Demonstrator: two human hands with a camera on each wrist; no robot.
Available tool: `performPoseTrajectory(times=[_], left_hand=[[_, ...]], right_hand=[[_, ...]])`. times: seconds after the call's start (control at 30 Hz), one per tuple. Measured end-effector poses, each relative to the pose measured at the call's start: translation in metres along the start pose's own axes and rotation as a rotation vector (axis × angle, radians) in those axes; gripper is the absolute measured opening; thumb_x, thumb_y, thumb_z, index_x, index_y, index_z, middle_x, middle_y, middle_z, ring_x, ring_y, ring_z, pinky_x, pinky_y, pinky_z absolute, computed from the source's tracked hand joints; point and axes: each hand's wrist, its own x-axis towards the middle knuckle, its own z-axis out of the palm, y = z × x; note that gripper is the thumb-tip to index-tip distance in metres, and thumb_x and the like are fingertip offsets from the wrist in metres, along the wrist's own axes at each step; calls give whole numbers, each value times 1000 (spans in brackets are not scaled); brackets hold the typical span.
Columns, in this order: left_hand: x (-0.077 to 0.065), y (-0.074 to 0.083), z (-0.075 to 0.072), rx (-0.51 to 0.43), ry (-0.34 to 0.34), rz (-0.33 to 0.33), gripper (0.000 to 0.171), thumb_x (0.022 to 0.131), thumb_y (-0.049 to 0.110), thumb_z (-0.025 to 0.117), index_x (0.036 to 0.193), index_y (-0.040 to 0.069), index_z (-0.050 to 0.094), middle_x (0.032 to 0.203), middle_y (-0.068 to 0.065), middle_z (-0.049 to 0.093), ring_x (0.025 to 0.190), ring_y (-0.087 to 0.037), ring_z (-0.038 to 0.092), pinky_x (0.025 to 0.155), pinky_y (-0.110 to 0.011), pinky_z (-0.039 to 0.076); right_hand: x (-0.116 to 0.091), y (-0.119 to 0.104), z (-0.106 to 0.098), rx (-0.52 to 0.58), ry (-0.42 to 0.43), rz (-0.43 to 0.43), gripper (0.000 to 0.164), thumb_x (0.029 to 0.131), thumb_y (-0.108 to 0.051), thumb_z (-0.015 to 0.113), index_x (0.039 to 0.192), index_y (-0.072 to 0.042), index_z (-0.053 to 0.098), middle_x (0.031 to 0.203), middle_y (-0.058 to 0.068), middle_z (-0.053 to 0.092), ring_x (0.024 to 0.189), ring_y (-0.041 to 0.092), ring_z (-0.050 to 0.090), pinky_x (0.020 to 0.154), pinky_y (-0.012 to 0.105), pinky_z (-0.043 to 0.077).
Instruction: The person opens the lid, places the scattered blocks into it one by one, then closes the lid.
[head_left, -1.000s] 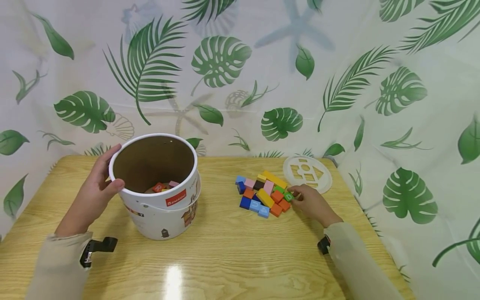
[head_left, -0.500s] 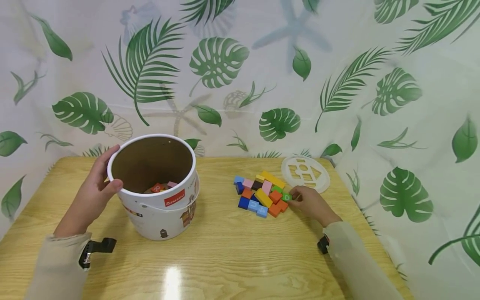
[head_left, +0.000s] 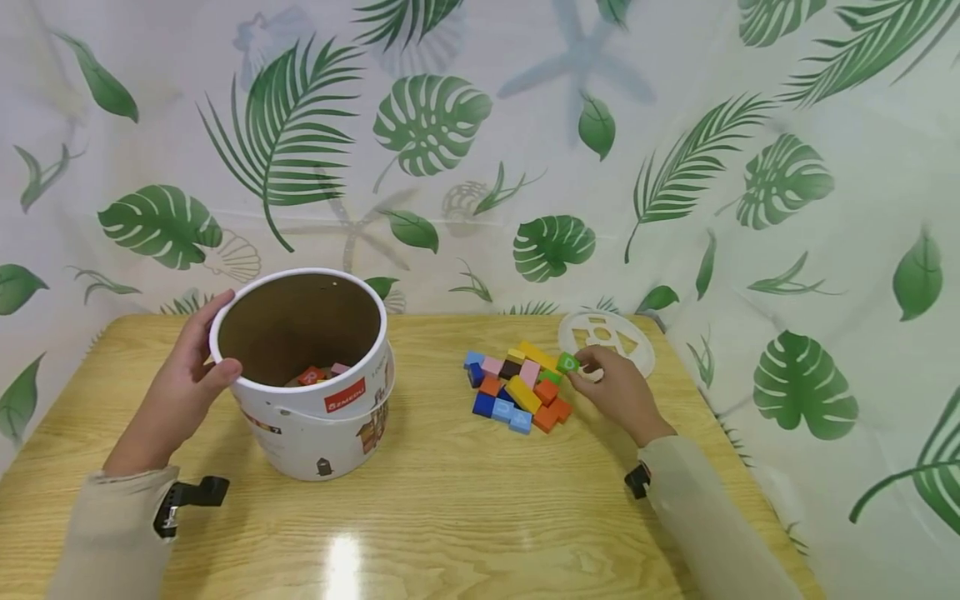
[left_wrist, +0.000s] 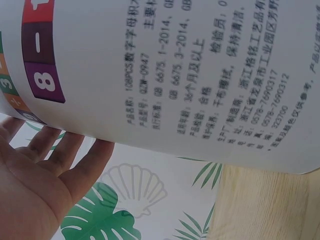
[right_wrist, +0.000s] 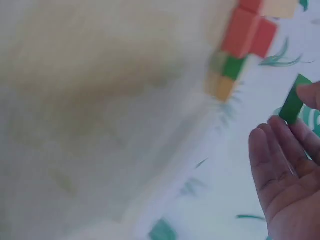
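Right hand pinched green block between thumb and fingers at right edge of block pile, near white disc. Left hand held bucket on surface, thumb at rim, fingers along outer wall.

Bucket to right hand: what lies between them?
The head view shows bare tabletop beside the bucket, then the cluster of coloured blocks, then the green block pinched in the right hand.

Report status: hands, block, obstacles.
Left hand holding bucket near rim. Right hand pinching green block, off table. Loose blocks between it and bucket.
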Motion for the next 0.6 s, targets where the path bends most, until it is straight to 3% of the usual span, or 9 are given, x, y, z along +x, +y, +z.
performPoseTrajectory(times=[0.13,0.4,0.6], left_hand=[[0,0,-2,3,-5,-1,77,103,26,63,166,32,18,162,-12,30,133,-16,39,89,-9,44],[-3,2,-4,-9,0,-8,76,104,22,62,166,31,18,162,-13,29,133,-13,39,89,-8,45],[-1,2,1,15,-8,-34,77,104,27,62,166,34,18,165,-11,28,141,-27,36,92,-11,43]], right_hand=[[15,-29,-1,67,62,-45,28,97,-21,72,122,-8,67,118,11,70,104,28,66,84,47,58],[41,-110,-1,275,116,-198,31,97,-16,73,126,-9,68,119,5,68,103,23,64,82,40,59],[53,-157,2,381,144,-367,32,96,-11,73,127,-6,69,120,7,68,106,23,65,86,39,59]])
